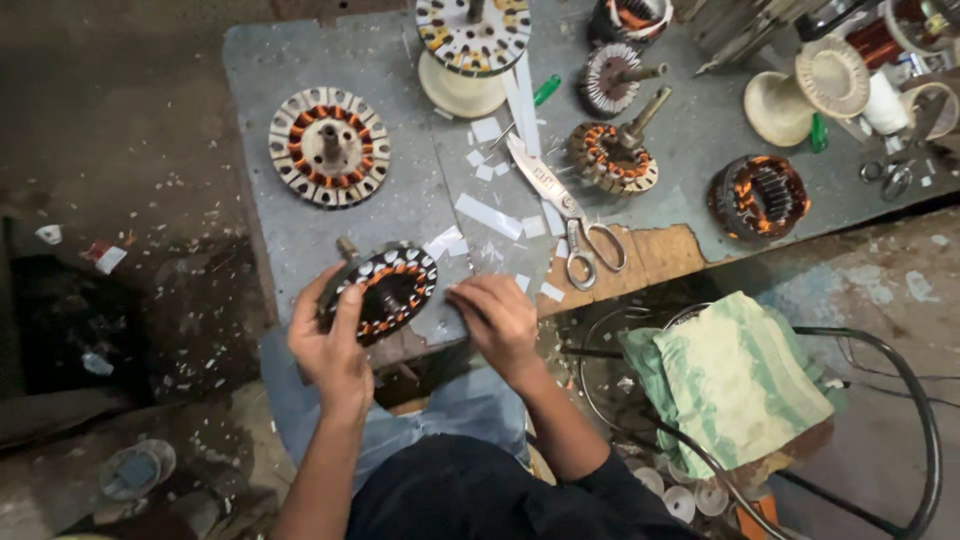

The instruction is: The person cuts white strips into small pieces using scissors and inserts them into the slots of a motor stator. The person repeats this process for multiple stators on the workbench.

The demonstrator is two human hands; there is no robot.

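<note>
My left hand point(328, 345) grips a round motor stator point(385, 290) with copper windings and white slot papers, holding it tilted at the near edge of the grey workbench point(300, 240). Just to its right, my right hand point(497, 318) rests knuckles up on the bench edge, fingers curled near the stator's rim. Whether it pinches a paper strip is hidden. Small white paper strips point(487, 214) lie on the bench just beyond both hands.
Scissors point(565, 210) lie right of the strips. Other wound stators sit at the back left point(329, 146), centre point(612, 155) and right point(758, 195). Spools point(805, 90) stand at the back. A stool with a green cloth point(740, 375) is at my right.
</note>
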